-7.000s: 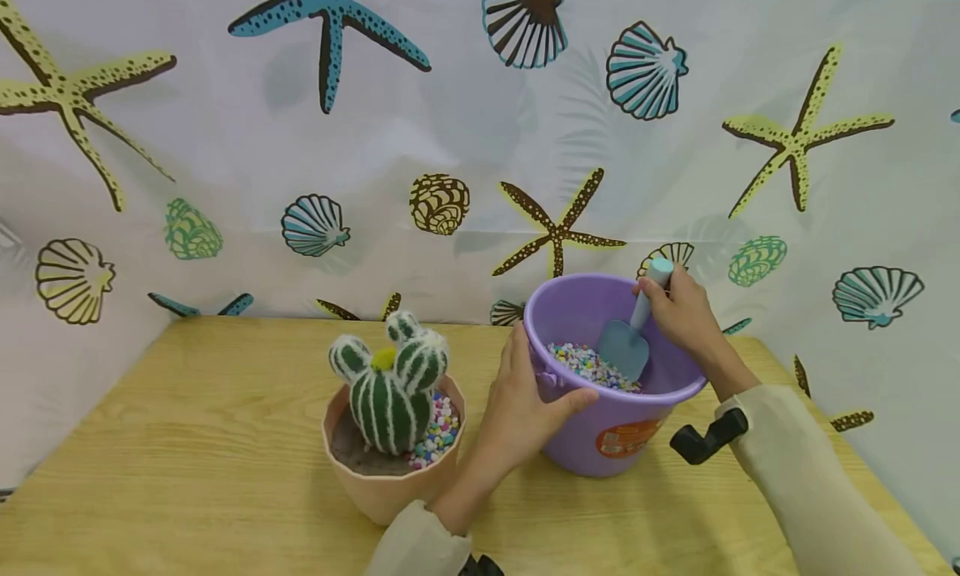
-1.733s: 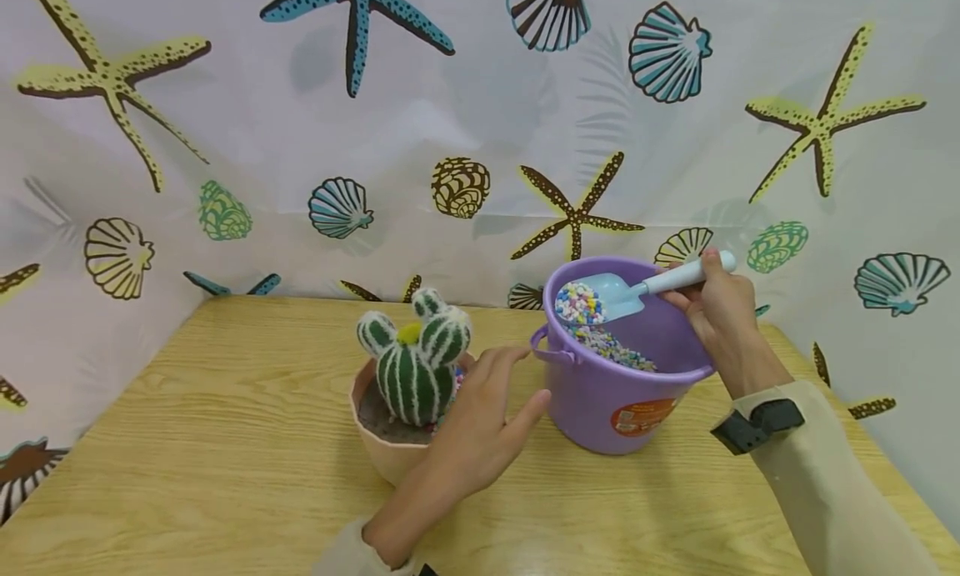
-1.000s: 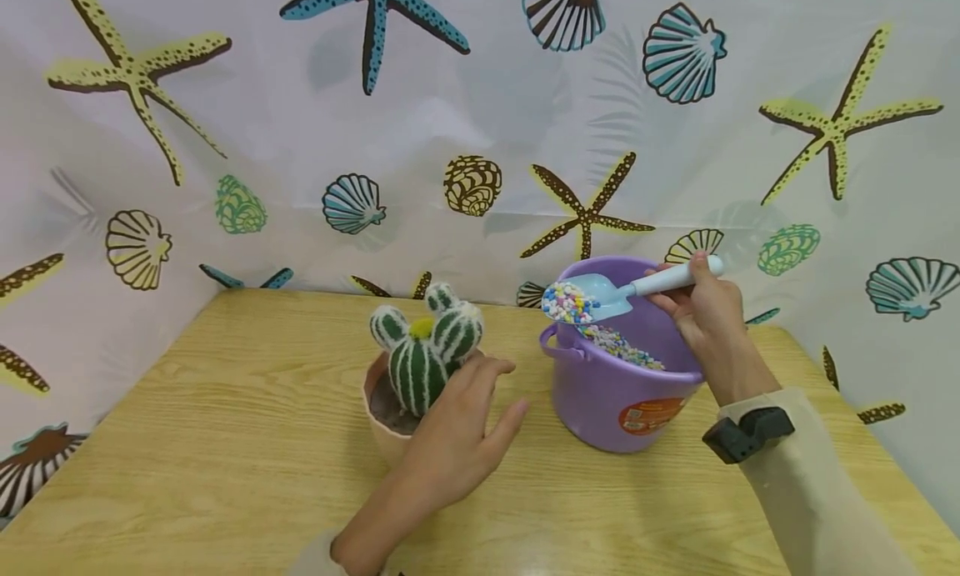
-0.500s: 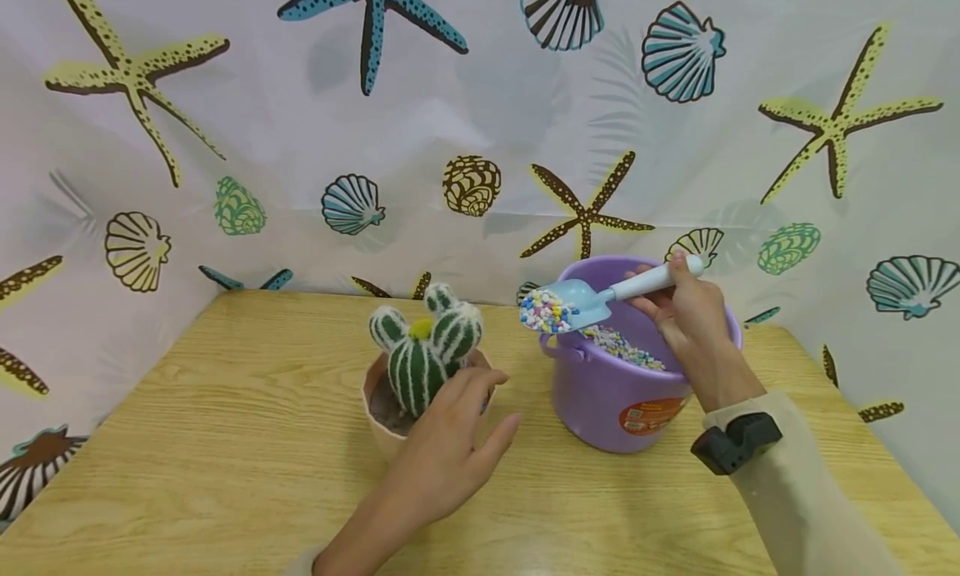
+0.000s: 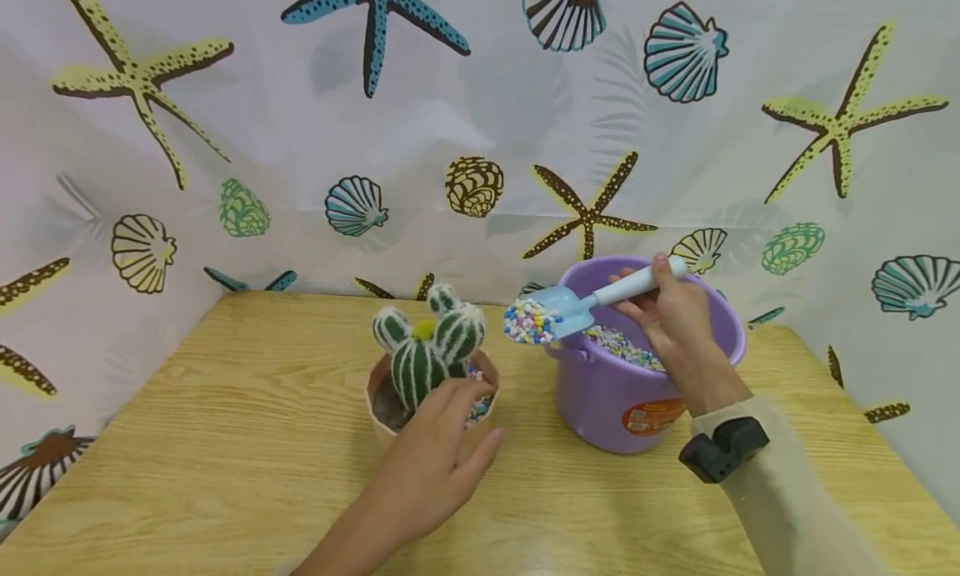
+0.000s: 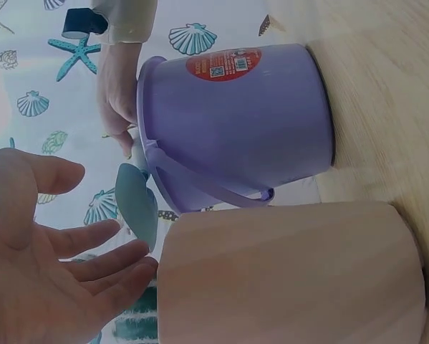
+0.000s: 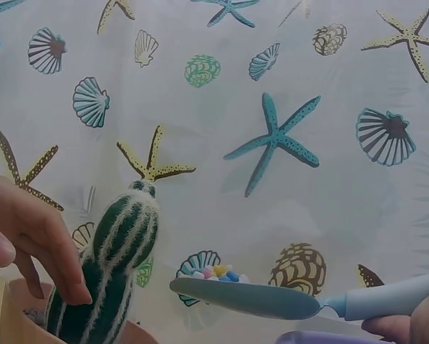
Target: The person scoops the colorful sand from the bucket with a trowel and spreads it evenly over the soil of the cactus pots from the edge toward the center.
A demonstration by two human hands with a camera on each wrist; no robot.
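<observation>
My right hand (image 5: pixel 678 330) grips the white handle of a light blue scoop (image 5: pixel 576 313), held level. Its blade carries a heap of small multicoloured pebbles (image 5: pixel 531 321) and reaches past the left rim of a purple bucket (image 5: pixel 615 409). More pebbles (image 5: pixel 622 347) lie inside the bucket. My left hand (image 5: pixel 431 459), fingers loosely bent and holding nothing, hovers at the near right side of a peach flowerpot (image 5: pixel 381 422). In the pot stands a green and white woolly cactus (image 5: pixel 418 372), with brown soil on the left and colourful pebbles (image 5: pixel 480 397) on the right, partly covered by my fingers.
Pot and bucket stand side by side on a wooden table (image 5: pixel 225 443), a narrow gap between them. A white cloth backdrop (image 5: pixel 420 126) printed with starfish and shells rises behind. The bucket's purple handle (image 6: pixel 207 183) hangs on the side facing the pot.
Earlier the scoop was down in the bucket and my left hand held its rim. The scoop has come up loaded and moved left past the rim; my left hand has shifted to the pot.
</observation>
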